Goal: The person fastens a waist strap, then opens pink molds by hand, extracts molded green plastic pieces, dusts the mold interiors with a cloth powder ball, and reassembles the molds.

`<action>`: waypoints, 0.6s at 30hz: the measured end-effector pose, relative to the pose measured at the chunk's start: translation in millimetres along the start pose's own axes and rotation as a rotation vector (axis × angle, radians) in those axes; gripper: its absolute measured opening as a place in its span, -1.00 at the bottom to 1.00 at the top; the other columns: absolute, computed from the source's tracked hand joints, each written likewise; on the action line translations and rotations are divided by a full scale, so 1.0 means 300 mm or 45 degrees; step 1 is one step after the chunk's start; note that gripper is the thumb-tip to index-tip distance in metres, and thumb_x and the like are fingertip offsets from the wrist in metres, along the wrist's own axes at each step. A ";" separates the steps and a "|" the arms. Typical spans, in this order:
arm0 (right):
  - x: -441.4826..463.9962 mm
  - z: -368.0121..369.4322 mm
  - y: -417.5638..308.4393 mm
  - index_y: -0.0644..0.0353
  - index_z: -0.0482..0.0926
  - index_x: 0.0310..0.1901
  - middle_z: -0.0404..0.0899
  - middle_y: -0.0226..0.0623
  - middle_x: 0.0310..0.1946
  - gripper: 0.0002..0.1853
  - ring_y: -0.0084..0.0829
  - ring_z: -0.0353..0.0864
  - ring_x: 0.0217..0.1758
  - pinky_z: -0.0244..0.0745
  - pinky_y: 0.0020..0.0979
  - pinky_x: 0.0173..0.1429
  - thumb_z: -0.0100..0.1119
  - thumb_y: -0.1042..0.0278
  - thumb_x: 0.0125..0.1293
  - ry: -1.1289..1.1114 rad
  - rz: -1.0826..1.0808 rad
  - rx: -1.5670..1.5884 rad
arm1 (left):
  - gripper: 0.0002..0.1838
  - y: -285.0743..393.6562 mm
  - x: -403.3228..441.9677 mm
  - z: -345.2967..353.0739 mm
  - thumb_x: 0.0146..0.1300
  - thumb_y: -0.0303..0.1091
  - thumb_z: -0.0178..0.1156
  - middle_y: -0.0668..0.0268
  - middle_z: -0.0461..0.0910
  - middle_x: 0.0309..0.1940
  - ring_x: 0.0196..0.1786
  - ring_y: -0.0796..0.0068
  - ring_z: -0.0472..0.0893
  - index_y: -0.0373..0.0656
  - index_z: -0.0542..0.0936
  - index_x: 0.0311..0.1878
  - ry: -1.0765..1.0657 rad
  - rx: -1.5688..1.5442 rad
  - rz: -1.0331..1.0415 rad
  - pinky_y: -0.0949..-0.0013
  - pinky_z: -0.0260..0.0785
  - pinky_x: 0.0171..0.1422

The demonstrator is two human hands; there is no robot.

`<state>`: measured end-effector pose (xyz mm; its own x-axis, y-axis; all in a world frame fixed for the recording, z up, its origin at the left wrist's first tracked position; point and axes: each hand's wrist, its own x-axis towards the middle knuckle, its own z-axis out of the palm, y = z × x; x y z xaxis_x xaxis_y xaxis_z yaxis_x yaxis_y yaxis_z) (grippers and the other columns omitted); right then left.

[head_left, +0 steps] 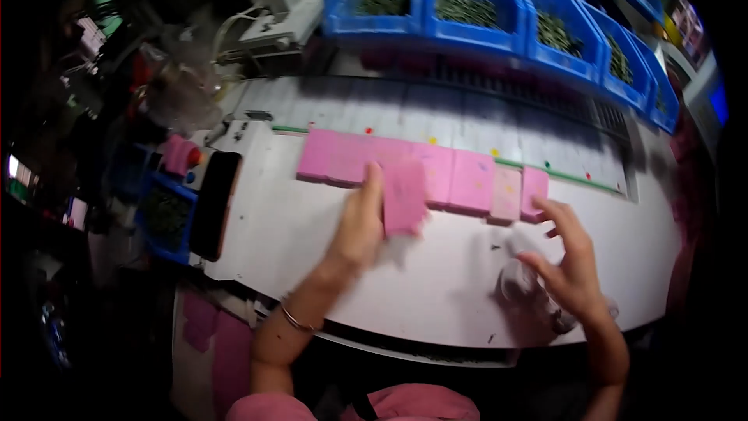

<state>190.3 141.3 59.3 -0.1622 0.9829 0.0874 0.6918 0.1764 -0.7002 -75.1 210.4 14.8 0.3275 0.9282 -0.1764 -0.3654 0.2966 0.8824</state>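
Observation:
My left hand [357, 226] is closed on a flat pink piece [405, 196], held over the table and blurred by motion. Behind it a row of similar pink pieces [471, 179] lies along the back of the white tabletop [436, 265]. Toward the right end of that row sits a paler piece [506, 192], beside a small pink one [534, 190]. My right hand [575, 269] hovers near this end, thumb and fingers apart. Under and beside it is a whitish, blurred object [517, 279] of a kind I cannot make out.
Blue bins [475, 35] of small greenish parts line the back. A metal strip [444, 109] with coloured dots runs behind the row. At left lie a dark phone [216, 204] and a blue bin [148, 234]. A small dark part [495, 247] lies on the table.

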 end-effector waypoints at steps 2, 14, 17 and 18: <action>0.045 -0.012 0.052 0.21 0.30 0.24 0.34 -0.04 0.16 -0.25 -0.09 0.35 0.21 0.32 -0.27 0.22 0.38 0.50 -0.05 0.001 0.000 -0.107 | -0.60 0.130 0.064 -0.071 0.46 -0.17 -0.17 0.16 0.59 -0.22 -0.27 0.44 0.59 -0.34 0.43 0.04 0.338 -0.002 0.158 0.42 0.52 -0.15; 0.131 0.030 0.192 0.20 0.18 0.33 0.07 0.04 0.34 -0.13 0.01 0.13 0.37 0.12 -0.21 0.43 0.32 0.63 -0.10 -0.105 0.096 -0.351 | -0.53 0.393 0.506 -0.633 -0.11 0.06 0.41 0.04 0.64 -0.46 -0.35 0.05 0.65 -0.25 0.67 -0.46 1.181 1.999 0.383 0.23 0.48 -0.16; 0.134 0.017 0.220 0.20 0.20 0.32 0.18 0.04 0.25 -0.14 0.01 0.21 0.30 0.17 -0.22 0.37 0.33 0.62 -0.11 -0.003 -0.027 -0.424 | -0.48 0.377 0.551 -0.721 0.02 0.11 0.31 -0.05 0.56 -0.61 -0.43 -0.01 0.62 -0.27 0.64 -0.58 1.094 2.168 0.472 0.13 0.42 -0.27; 0.131 0.005 0.200 0.20 0.20 0.31 0.21 0.03 0.20 -0.14 0.01 0.25 0.26 0.21 -0.22 0.34 0.35 0.57 -0.11 0.030 -0.021 -0.350 | -0.49 0.380 0.535 -0.695 0.07 0.07 0.27 -0.04 0.52 -0.66 -0.49 -0.02 0.59 -0.28 0.63 -0.61 1.062 2.168 0.502 0.11 0.39 -0.33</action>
<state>224.4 190.5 19.6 -0.1610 0.9801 0.1160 0.8548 0.1972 -0.4800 -245.8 439.9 -3.8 -0.1695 0.8869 0.4298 0.9639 0.0583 0.2599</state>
